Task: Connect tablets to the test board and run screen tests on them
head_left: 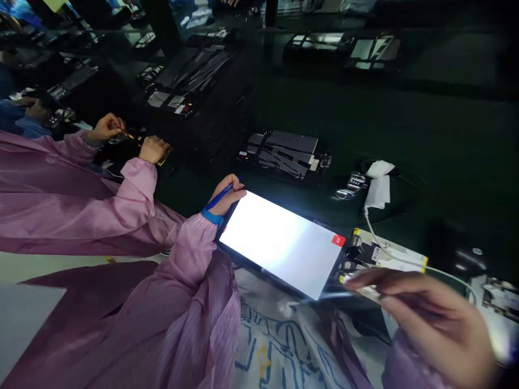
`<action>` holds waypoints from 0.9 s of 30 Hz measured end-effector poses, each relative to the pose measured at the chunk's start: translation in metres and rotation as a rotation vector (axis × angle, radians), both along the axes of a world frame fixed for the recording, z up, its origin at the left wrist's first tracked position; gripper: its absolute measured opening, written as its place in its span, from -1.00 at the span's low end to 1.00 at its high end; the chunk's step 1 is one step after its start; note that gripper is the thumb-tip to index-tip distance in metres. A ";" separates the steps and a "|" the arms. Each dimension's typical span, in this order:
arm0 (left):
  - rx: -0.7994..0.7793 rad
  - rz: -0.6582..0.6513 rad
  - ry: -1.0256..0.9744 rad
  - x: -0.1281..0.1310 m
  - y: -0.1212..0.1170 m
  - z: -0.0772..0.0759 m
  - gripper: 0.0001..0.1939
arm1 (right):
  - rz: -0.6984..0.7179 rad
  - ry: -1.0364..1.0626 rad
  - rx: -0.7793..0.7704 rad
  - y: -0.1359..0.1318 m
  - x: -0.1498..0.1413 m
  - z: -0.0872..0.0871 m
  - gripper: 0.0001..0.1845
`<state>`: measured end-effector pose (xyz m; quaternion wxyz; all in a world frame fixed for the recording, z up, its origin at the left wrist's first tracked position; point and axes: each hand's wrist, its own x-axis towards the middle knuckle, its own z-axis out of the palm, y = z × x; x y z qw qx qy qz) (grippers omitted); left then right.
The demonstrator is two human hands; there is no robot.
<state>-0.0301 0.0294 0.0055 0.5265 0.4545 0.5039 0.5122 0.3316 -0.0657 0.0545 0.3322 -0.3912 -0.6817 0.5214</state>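
Note:
A lit white screen panel point(279, 240) with a red tag at its right corner lies tilted on the dark bench. My left hand point(227, 195) rests at its far left corner, with the fingers closed round a blue pen point(219, 198). My right hand point(425, 316), blurred, hovers at the panel's right end over a small connector board point(385, 254) with yellow tape. Its fingers are pressed together on a thin silvery tool point(324, 298) that points left along the panel's near edge.
A white cable point(389, 251) runs from the board to a white adapter point(379, 186). An opened device point(286, 151) lies beyond the panel, with more trays of parts farther back. A co-worker in pink sleeves works at the left, with hands point(152, 148) on a small part.

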 end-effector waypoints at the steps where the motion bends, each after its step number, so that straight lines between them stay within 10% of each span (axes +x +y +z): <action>1: -0.001 -0.016 0.026 -0.001 0.000 0.000 -0.57 | 0.025 0.014 0.040 -0.004 -0.016 0.008 -0.89; 8: 0.021 -0.052 -0.027 0.000 0.003 0.000 -0.58 | 0.467 0.120 0.097 -0.018 -0.079 0.017 -0.26; 15: 0.038 -0.063 -0.056 0.002 0.007 0.001 -0.59 | 0.738 0.195 0.098 -0.018 -0.111 0.021 -0.20; 19: 0.047 -0.057 -0.052 0.002 0.008 0.001 -0.58 | 0.614 0.189 0.124 -0.012 -0.100 0.028 -0.30; 27: 0.057 -0.059 -0.061 0.005 0.008 0.000 -0.60 | -0.118 0.462 -0.144 0.050 -0.050 0.018 -0.72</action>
